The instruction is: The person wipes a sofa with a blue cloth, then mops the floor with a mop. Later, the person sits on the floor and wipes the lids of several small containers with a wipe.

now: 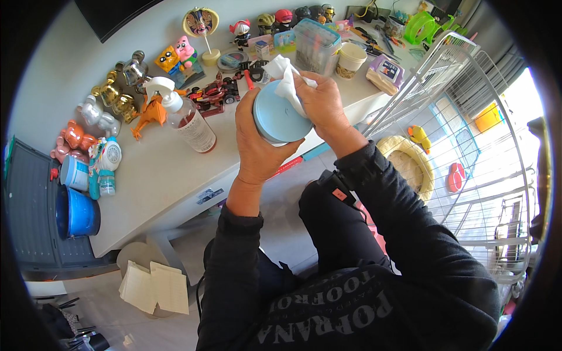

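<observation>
A round, light blue lid or container (281, 116) is gripped around its side by my left hand (259, 140), its flat face turned up toward me. My right hand (322, 103) pinches a crumpled white wipe or tissue (287, 81), which drapes onto the blue face. Both hands are raised near the front edge of the white desk (175, 175). To the left of them, a clear spray bottle (191, 125) with a white trigger head and reddish liquid stands on the desk. What lies beneath the blue thing is mostly hidden.
Toy figures (123, 94) line the wall side, with a toy car (215, 94) before them. A lidded clear plastic box (317, 48), a paper cup (351, 60) and a wipes pack (385, 73) stand farther right. A blue bucket (79, 213) sits left; a white wire cage (456, 175) stands right.
</observation>
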Tool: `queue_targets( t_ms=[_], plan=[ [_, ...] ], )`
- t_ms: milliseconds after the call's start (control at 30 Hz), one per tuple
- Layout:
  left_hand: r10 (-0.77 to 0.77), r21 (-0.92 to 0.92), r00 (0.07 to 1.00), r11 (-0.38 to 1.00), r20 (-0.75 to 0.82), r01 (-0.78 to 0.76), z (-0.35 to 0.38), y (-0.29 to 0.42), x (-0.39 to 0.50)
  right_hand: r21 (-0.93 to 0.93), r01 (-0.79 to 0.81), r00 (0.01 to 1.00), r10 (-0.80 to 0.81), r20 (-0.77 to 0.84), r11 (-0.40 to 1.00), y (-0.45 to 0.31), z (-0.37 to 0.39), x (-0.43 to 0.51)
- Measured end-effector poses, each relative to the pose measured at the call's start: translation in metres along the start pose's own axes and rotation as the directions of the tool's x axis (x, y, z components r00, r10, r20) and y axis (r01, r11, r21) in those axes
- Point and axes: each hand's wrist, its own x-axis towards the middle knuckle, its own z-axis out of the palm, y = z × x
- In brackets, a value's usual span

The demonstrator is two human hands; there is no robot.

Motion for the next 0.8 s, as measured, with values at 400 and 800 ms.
queue_targets(
  t_ms=[400,800],
  plan=[
    [0.051,-0.053,0.999,0.997,-0.011,-0.052,-0.001,-0.004,0.002,0.825,-0.448,0.831,-0.179,0.526,0.346,0.054,-0.038,-0.007],
    [-0.076,-0.183,0.997,0.981,-0.026,0.07,0.004,-0.016,0.006,0.4,-0.169,0.946,0.034,0.322,0.901,0.027,-0.081,-0.017]
  ],
)
